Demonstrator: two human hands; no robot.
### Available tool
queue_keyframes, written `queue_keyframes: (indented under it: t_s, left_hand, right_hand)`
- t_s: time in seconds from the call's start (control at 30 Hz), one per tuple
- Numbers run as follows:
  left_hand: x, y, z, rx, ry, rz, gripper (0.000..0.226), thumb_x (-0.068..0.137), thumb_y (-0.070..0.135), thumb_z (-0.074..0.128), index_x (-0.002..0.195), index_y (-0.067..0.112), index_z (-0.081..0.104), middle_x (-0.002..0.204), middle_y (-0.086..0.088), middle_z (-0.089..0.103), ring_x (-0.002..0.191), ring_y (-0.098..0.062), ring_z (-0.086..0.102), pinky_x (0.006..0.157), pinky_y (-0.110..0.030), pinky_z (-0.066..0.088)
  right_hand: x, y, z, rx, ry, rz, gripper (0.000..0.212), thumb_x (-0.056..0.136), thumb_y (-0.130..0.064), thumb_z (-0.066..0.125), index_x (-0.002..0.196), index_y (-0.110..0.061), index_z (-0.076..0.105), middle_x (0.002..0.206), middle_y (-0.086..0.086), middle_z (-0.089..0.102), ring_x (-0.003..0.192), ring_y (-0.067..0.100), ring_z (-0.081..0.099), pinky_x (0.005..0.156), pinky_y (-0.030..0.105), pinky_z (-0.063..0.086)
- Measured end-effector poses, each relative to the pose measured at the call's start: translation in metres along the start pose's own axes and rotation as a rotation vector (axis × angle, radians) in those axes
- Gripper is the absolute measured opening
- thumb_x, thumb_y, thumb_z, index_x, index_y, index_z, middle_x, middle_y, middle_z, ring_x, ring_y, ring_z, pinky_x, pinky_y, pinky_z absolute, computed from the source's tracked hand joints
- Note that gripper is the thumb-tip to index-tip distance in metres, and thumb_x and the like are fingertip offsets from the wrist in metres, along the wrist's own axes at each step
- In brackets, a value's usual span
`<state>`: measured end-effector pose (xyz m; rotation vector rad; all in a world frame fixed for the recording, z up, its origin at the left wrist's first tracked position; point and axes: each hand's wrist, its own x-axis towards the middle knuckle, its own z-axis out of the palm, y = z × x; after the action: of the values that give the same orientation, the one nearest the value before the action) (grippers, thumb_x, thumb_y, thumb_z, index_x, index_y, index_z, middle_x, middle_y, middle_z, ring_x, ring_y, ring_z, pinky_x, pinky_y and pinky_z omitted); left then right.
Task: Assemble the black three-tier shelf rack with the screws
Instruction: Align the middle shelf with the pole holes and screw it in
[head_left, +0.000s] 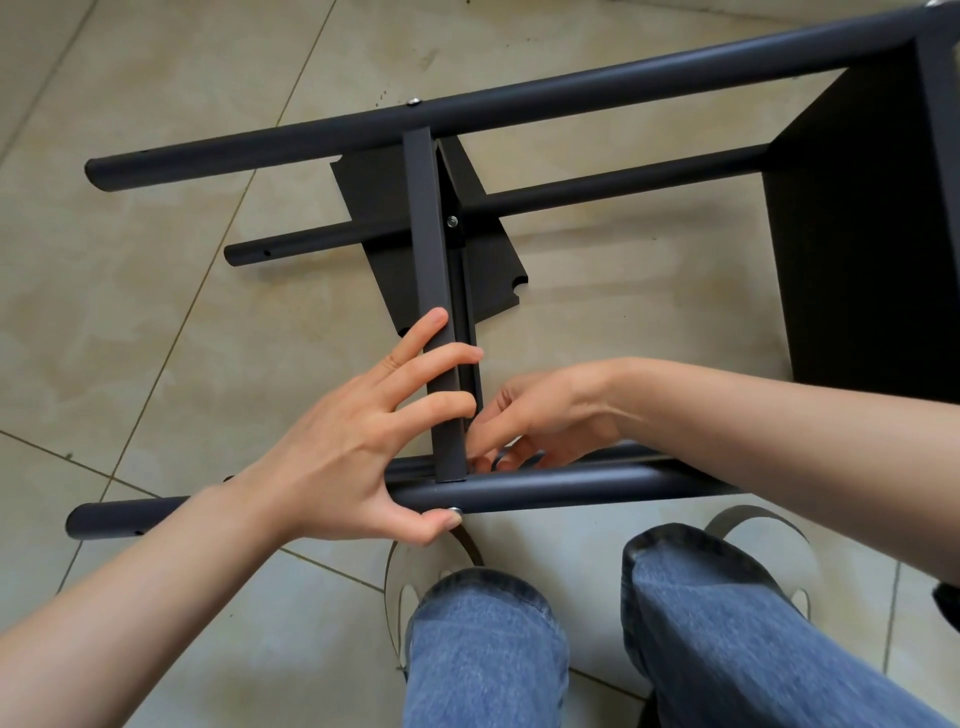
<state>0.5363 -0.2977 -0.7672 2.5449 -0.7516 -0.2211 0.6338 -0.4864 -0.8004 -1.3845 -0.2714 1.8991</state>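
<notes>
The black shelf rack (519, 109) lies on its side on the tiled floor (130, 312), partly built. Its near round post (571, 486) runs left to right just in front of the person's knees, and a far post (519, 104) runs parallel above it. A flat crossbar (431, 270) spans between the two posts, its lower end butting against the near post.

The left hand (358, 441) grips this joint: three fingers curl over the crossbar, while the thumb presses a silver screw head (454, 511) on the near side of the post. The right hand (540, 415) reaches in from the right behind the crossbar, its fingers curled and pinching at the inside of the joint; whatever they hold is too small and too hidden to make out.

Another screw (452, 222) shows midway up the crossbar, and one more (414, 101) on top of the far post. A loose black shelf panel (395, 208) lies on the floor beneath the frame, half hidden by the crossbar and a lower post (597, 189). At the right, an already fitted dark shelf (857, 234) is cut off by the picture's edge.

Blue jeans (483, 649) fill the bottom, with pale sandals (753, 540) partly covered by the hems.
</notes>
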Motion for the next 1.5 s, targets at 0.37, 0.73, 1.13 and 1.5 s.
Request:
queue_keyframes:
  t_s: [0.37, 0.73, 1.13, 1.5]
  left_hand:
    - [0.001, 0.000, 0.000, 0.000, 0.001, -0.003, 0.069, 0.068, 0.058, 0.074, 0.123, 0.024, 0.051, 0.158, 0.000, 0.033, 0.155, -0.028, 0.008, 0.093, -0.033, 0.046]
    - [0.001, 0.000, 0.000, 0.011, -0.001, 0.000, 0.068, 0.069, 0.058, 0.074, 0.123, 0.024, 0.051, 0.159, 0.000, 0.032, 0.155, -0.028, 0.007, 0.098, -0.029, 0.039]
    - [0.001, -0.001, 0.001, -0.003, 0.008, 0.005, 0.068, 0.069, 0.059, 0.074, 0.124, 0.026, 0.051, 0.162, 0.005, 0.027, 0.155, -0.030, 0.010, 0.091, -0.035, 0.048]
    - [0.001, 0.003, 0.000, 0.029, -0.013, -0.016, 0.065, 0.070, 0.058, 0.072, 0.121, 0.022, 0.052, 0.159, -0.002, 0.031, 0.155, -0.033, 0.010, 0.099, -0.039, 0.043]
  right_hand:
    - [0.003, -0.001, 0.004, -0.020, 0.037, -0.013, 0.028, 0.093, -0.015, 0.060, 0.065, -0.017, 0.064, 0.073, 0.003, 0.060, 0.070, 0.014, 0.056, 0.076, 0.031, 0.047]
    - [0.005, 0.001, 0.005, -0.018, 0.053, -0.011, 0.024, 0.092, -0.016, 0.060, 0.067, -0.017, 0.062, 0.074, 0.003, 0.057, 0.071, 0.014, 0.056, 0.078, 0.030, 0.047]
    - [-0.005, 0.000, -0.002, -0.021, 0.005, -0.067, 0.022, 0.095, -0.019, 0.061, 0.075, -0.022, 0.071, 0.084, 0.001, 0.064, 0.076, 0.014, 0.059, 0.076, 0.030, 0.050]
    - [0.000, -0.003, 0.001, -0.017, -0.009, -0.058, 0.011, 0.095, -0.019, 0.058, 0.096, -0.011, 0.066, 0.070, 0.000, 0.060, 0.067, 0.012, 0.057, 0.075, 0.029, 0.048]
